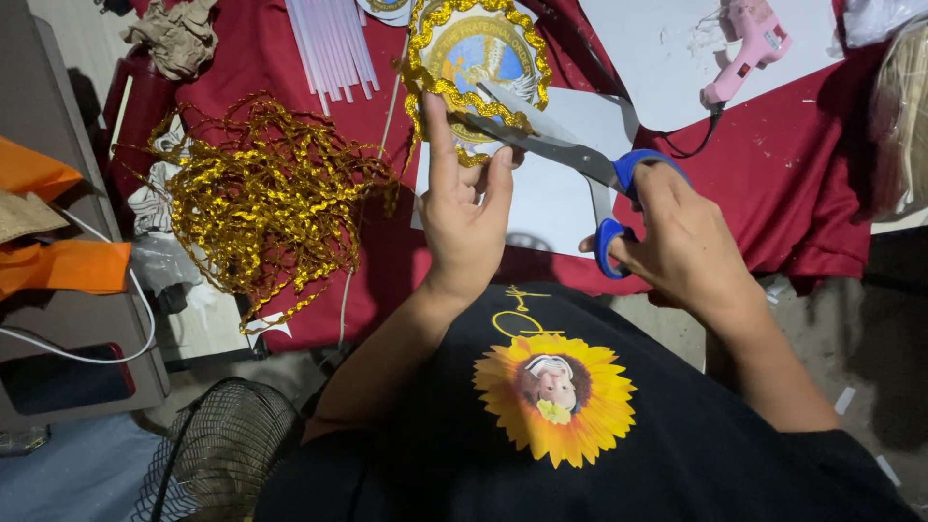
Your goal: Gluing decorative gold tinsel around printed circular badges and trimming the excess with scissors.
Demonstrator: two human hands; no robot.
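Head view: a round gold-trimmed emblem (476, 60) is being held above the red-covered bench (773, 174) by the left hand (466, 217), fingers pinched on its lower edge. Blue-handled scissors (570, 159) are being gripped by the right hand (681, 242), blades touching the trim. Tangled gold braid (266, 198) is lying left.

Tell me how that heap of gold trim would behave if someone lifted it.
The gold trim heap looks like thin, loosely tangled cord, so it would likely sag limply and come up in one snarled clump. It seems light for its bulk. Loose ends hanging over the red cloth may snag.
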